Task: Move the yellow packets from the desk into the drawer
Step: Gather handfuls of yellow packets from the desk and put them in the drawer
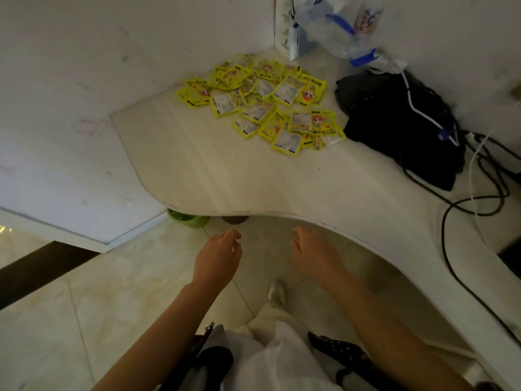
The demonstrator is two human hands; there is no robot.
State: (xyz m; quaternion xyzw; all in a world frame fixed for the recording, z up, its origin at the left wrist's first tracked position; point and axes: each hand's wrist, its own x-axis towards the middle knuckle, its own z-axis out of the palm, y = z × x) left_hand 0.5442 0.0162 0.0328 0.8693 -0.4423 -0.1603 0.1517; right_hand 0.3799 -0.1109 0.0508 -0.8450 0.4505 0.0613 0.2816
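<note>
Several yellow packets (262,100) lie in a loose heap at the back of the pale wooden desk (225,176), near the corner of the walls. My left hand (218,256) and my right hand (313,253) hang side by side below the desk's curved front edge, over the tiled floor. Both hands hold nothing and their fingers are loosely curled. They are well short of the packets. No drawer shows in the head view.
A black bag (400,128) with white and black cables (479,176) lies right of the packets. A clear plastic bag (338,26) stands in the far corner. A green basket (187,218) peeks out under the desk edge. My foot (277,292) rests on the tiles.
</note>
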